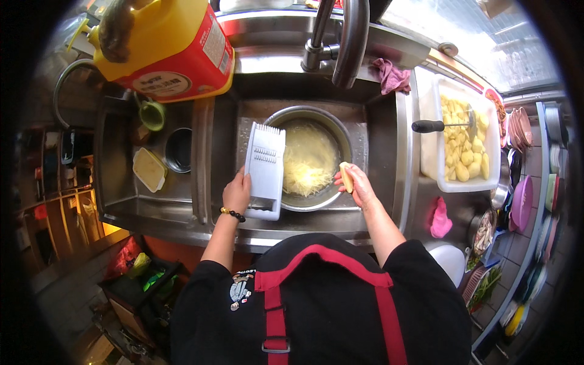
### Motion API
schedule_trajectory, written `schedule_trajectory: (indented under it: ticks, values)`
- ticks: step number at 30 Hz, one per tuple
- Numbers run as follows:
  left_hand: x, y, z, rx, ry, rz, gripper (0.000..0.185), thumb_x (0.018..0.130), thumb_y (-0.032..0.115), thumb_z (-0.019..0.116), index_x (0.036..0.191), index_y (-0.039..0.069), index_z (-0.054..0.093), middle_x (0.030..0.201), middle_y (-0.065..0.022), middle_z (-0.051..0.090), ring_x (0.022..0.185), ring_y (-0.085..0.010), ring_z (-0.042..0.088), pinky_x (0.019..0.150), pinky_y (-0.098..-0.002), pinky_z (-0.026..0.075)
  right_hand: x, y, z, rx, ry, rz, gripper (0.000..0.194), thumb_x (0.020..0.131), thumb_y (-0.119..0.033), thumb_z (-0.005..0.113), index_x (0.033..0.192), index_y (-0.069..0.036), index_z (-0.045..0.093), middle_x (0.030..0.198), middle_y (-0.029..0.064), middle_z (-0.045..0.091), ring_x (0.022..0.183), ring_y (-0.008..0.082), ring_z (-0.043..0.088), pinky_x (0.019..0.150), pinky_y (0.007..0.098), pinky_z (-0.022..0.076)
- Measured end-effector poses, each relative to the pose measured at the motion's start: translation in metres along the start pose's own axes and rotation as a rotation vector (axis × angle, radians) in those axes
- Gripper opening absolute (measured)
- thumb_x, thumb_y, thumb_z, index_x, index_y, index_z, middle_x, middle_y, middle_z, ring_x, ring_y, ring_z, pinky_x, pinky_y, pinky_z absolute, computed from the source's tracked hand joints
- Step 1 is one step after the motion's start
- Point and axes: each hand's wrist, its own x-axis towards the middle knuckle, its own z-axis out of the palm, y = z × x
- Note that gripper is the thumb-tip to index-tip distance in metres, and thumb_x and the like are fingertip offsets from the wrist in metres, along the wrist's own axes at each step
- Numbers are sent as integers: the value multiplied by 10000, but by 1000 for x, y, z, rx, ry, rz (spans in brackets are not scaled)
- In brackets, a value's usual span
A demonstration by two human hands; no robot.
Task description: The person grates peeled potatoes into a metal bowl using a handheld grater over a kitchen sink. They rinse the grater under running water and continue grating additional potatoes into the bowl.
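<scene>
My left hand (237, 191) grips the long edge of a white plastic grater (263, 178), which is held over the left rim of a round metal basin (345, 132). Between the fingers of my right hand (358, 184) is a piece of peeled potato (346, 178), at the basin's right rim and apart from the grater. Pale potato shreds (308, 178) lie heaped in cloudy water inside the basin. The basin stands in a stainless steel sink (381, 150).
A curved faucet (350, 50) overhangs the sink's back. At right, a white plastic tub (429, 155) holds peeled potatoes (465, 155) and a black-handled tool (428, 126). A large yellow-and-red jug (182, 59) stands back left. The left sink holds a green strainer (151, 115) and a plastic container (149, 169).
</scene>
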Motion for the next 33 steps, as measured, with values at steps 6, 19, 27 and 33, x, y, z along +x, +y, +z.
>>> schedule_trajectory:
  ticks: [6,19,27,33]
  values:
    - [-18,-4,-2,-622,92,-59,360,876,223,460,1179,32,497,1024,-134,604,935,-199,578,796,-285,431,50,28,27,-967,48,142,268,736,-128,601,947,2,501,753,113,585,682,162,608,507,280,493]
    - [-56,0,-21,-786,115,-322,356,899,229,452,1207,52,482,737,24,553,518,-17,414,419,-170,335,131,75,47,44,-205,215,387,813,-48,476,1193,-26,411,1036,152,519,826,270,594,557,350,558]
    - [-60,-2,-20,-833,109,-322,361,900,232,452,1211,51,474,738,31,548,533,-12,425,420,-162,339,153,46,21,-1113,371,-88,377,827,-108,333,1176,-97,475,1215,153,473,1137,319,431,970,374,327]
    - [-64,-6,-14,-843,108,-378,367,898,238,456,1209,44,475,753,27,558,534,-13,434,425,-158,348,177,70,34,-327,-53,236,482,783,32,370,1251,-77,412,1144,131,518,1044,255,517,851,351,447]
